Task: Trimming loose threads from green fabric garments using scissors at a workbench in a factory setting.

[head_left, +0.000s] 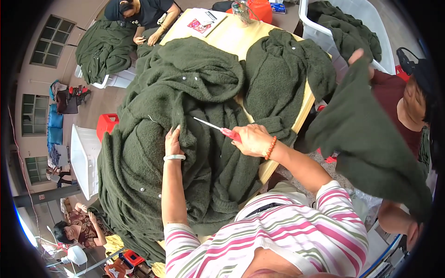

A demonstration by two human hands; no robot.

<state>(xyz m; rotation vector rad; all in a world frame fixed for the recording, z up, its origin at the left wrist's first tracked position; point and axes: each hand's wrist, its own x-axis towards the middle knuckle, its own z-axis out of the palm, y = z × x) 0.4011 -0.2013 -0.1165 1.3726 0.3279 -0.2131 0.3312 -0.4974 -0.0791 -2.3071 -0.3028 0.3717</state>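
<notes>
A large heap of dark green knit garments (134, 171) covers most of the table before me. My left hand (174, 142), with a pale bangle at the wrist, is closed on a fold of green knit garment (184, 132) near the middle of the heap. To its right, my right hand (254, 140) is closed round the red handle of a tool with a thin, straight metal shaft (209, 123). The shaft points left toward the held fold, its tip apart from my left fingers. Small pale beads or buttons dot the knit; a light thread lies on it.
The pale wooden table (218, 39) carries a magazine (202, 23) and a glass jar (241, 13). At right a co-worker lifts a green garment (357, 134), beside a white bin (320, 23). Another person (139, 14) sits across; a third (76, 227) is at lower left.
</notes>
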